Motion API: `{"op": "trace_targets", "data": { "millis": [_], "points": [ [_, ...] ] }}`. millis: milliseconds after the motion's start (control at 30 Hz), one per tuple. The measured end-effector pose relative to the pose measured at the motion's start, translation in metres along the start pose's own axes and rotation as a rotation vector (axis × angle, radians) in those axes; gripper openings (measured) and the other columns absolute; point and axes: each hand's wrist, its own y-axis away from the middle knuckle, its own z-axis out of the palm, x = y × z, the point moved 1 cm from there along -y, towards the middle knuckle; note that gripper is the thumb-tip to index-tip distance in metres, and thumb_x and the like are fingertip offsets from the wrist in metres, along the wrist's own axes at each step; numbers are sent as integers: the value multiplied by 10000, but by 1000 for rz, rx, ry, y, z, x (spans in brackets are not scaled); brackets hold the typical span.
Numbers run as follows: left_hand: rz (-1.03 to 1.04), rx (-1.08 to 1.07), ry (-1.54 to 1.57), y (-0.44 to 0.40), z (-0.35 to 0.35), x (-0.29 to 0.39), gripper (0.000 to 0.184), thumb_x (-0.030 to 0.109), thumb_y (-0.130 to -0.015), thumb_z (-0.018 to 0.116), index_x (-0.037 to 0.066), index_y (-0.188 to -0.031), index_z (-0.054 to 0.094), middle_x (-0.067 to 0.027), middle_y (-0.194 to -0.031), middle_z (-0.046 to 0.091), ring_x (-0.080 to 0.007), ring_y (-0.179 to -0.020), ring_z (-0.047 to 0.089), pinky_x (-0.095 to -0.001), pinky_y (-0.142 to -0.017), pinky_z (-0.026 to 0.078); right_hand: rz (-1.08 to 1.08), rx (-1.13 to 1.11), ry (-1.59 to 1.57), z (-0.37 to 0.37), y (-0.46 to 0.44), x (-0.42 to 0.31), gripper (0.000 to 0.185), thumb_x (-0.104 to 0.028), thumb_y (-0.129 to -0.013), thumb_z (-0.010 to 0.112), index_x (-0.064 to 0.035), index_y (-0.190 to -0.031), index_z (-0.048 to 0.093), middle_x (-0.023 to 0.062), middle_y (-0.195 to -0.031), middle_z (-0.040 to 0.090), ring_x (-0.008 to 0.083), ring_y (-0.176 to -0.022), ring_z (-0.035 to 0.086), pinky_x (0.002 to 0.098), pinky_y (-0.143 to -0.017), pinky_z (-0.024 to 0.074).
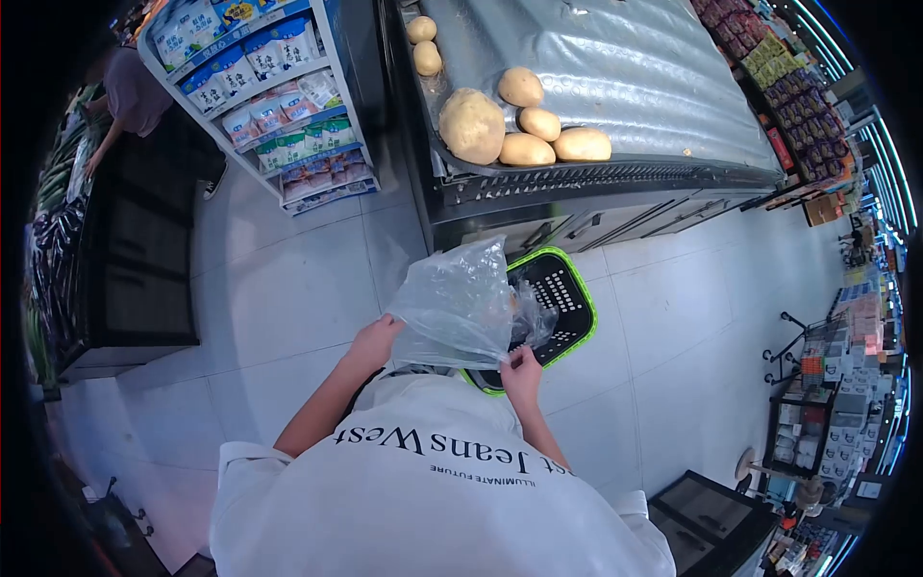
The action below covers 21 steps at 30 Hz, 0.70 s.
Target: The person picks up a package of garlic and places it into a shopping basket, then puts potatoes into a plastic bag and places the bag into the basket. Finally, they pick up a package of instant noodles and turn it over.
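Note:
A clear plastic bag (452, 300) is stretched between my two hands in front of my body. My left hand (377, 338) pinches one corner of its near edge, and my right hand (521, 370) pinches the other corner. The bag looks thin and has nothing visible inside. Below it on the floor stands a black shopping basket with a green rim (588, 306), partly covered by the bag. Inside the basket lies another clear bag (535, 317), its contents hard to make out.
Ahead is a produce stand (635, 72) with several potatoes (527, 149) along its near edge. A shelf of packaged goods (279, 115) stands at the left front. Another person (135, 91) reaches over a vegetable counter (144, 250) at far left. Carts (808, 351) are at right.

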Motion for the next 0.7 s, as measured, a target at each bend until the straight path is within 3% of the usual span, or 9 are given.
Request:
{"op": "trace_targets", "data": {
  "millis": [133, 233, 300, 400, 700],
  "points": [
    [-18, 117, -35, 17, -21, 31, 424, -34, -680, 538, 37, -1098, 516, -151, -1030, 513, -337, -924, 539, -394, -760, 467, -39, 37, -41, -15, 8, -7, 186, -102, -691, 648, -3, -662, 493, 78, -550, 498, 151, -495, 467, 286, -491, 396],
    [117, 348, -86, 9, -58, 58, 427, -35, -705, 501, 33, -1126, 515, -152, -963, 525, -316, -898, 547, -410, -750, 465, -145, 14, -25, -27, -10, -17, 229, -106, -698, 664, -7, -606, 479, 24, -521, 462, 81, -490, 416, 252, -462, 363],
    [143, 304, -100, -1, -89, 75, 462, -12, -682, 553, 44, -1139, 510, -151, -1004, 521, -315, -881, 545, -390, -744, 466, -141, -41, -67, -46, -24, -35, 277, -133, -719, 674, -6, -582, 469, 10, -496, 430, 67, -484, 390, 248, -448, 343],
    [183, 208, -131, -9, -136, 92, 499, 5, -665, 591, 47, -1155, 506, -127, -1007, 526, -301, -897, 525, -369, -764, 453, -129, -54, -104, -72, -32, -78, 335, -189, -754, 668, 17, -570, 478, 88, -517, 472, 120, -450, 401, 281, -438, 349],
    [586, 229, -197, -56, -233, 86, 604, 22, -622, 664, 66, -1199, 494, -92, -1008, 539, -254, -907, 505, -340, -762, 439, -83, -44, -220, -68, -40, -157, 340, -197, -830, 623, -15, -577, 489, -24, -488, 451, 16, -459, 369, 196, -406, 276]
  ]
}}
